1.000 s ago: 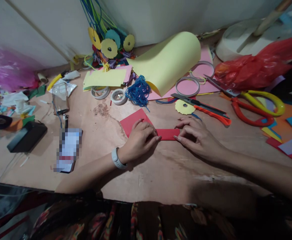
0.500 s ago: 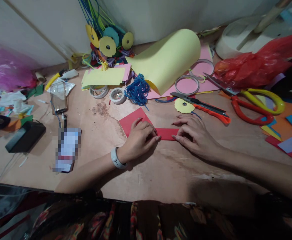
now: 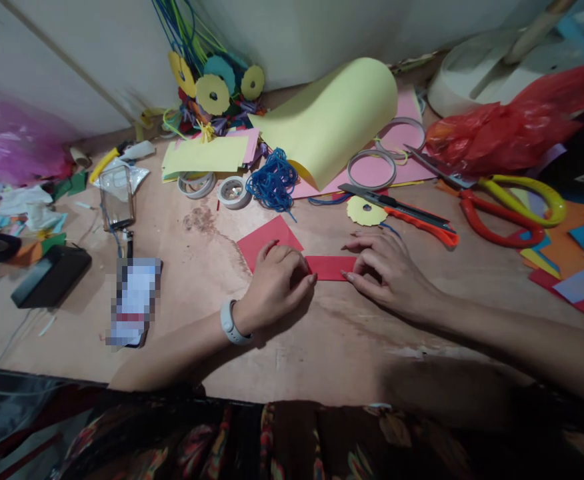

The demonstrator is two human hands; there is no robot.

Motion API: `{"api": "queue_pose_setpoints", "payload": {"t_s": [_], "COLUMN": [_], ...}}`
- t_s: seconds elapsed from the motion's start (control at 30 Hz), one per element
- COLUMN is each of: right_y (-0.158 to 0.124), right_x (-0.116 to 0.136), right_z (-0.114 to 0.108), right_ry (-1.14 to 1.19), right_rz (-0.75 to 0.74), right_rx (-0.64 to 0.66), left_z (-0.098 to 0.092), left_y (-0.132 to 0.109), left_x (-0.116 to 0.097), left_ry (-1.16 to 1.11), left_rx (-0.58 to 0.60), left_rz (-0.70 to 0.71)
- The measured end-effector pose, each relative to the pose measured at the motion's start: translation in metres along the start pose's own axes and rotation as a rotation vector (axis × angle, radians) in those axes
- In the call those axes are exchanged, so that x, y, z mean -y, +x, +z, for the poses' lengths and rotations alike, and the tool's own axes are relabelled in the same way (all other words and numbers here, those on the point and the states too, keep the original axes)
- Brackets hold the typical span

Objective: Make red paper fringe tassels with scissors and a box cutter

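Observation:
A folded strip of red paper (image 3: 328,267) lies flat on the wooden table (image 3: 332,347), between my two hands. My left hand (image 3: 275,285), with a white band on the wrist, presses its curled fingers down on the strip's left end. My right hand (image 3: 389,270) lies on the right end, fingers bent and pressing the paper. A second red sheet (image 3: 267,238) sits just behind my left hand, partly hidden by it.
An orange-handled cutter (image 3: 405,215) and a yellow paper disc (image 3: 366,211) lie behind my right hand. Red and yellow scissors (image 3: 507,210), a curled yellow sheet (image 3: 332,120), blue cord (image 3: 273,181), tape rolls (image 3: 235,192) and a phone (image 3: 133,300) surround the work spot.
Both hands stay pressed on the red strip; my left hand has slid slightly down and left. The view has shifted a little.

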State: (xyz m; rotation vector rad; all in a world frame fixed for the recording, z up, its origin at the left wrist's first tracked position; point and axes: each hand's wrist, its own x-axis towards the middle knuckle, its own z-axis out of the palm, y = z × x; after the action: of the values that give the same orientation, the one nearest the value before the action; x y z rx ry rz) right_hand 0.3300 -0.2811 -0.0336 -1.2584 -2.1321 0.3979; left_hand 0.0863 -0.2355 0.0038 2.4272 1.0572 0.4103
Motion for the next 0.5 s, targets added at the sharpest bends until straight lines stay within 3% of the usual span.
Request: {"api": "queue_pose_setpoints", "payload": {"t_s": [0.13, 0.23, 0.37, 0.5], "right_y": [0.001, 0.001, 0.0, 0.001], "right_x": [0.0, 0.0, 0.001, 0.001], "right_z": [0.0, 0.0, 0.0, -0.001], "right_ry": [0.01, 0.001, -0.002, 0.006], "right_rz": [0.004, -0.004, -0.003, 0.002], "right_rx": [0.001, -0.001, 0.004, 0.005], "left_z": [0.005, 0.011, 0.018, 0.021], "left_y": [-0.009, -0.016, -0.023, -0.025], "left_x": [-0.003, -0.009, -0.015, -0.014], "left_ry": [0.152, 0.244, 0.281, 0.307], "left_rx": [-0.047, 0.041, 0.155, 0.195], "left_rz": [0.18, 0.324, 0.309, 0.301]}}
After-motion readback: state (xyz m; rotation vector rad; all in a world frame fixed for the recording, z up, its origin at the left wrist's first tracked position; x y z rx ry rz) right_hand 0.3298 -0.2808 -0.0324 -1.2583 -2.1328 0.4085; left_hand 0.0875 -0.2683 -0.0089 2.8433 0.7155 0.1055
